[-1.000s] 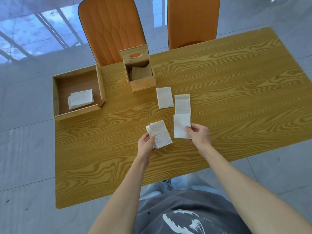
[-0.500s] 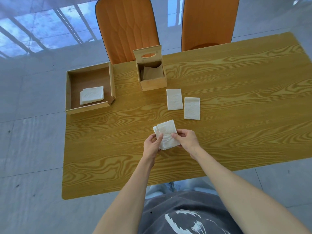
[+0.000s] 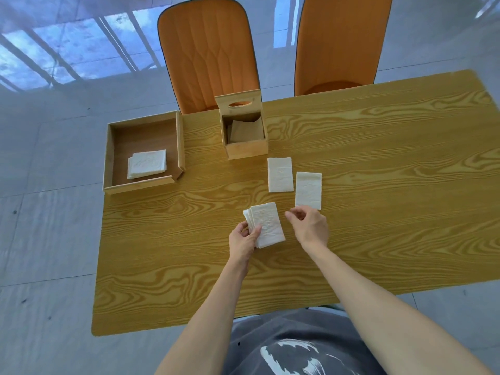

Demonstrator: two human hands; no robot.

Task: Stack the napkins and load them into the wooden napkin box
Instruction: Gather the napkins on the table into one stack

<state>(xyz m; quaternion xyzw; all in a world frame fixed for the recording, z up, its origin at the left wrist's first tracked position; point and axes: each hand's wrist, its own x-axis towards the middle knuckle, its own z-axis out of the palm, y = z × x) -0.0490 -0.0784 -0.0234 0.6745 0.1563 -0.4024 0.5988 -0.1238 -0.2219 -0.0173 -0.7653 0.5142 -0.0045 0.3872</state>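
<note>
Napkins (image 3: 266, 226) fan unevenly in left hand (image 3: 243, 239); right hand (image 3: 311, 226) empty beside.

Left hand (image 3: 243, 239) covers lower left corner of held napkin stack (image 3: 266, 226); sheet count there impossible to read, lower sheets show only as slivers at left edge. Napkin box (image 3: 244, 136) interior in shadow at upper centre, contents unclear. Tray (image 3: 144, 154) near wall hides bottom edge of napkin pile (image 3: 147, 163). Right-hand chair (image 3: 338, 41) cut by top of frame. Both forearms run off bottom edge. Table (image 3: 378, 212) right end clipped by frame edge.
</note>
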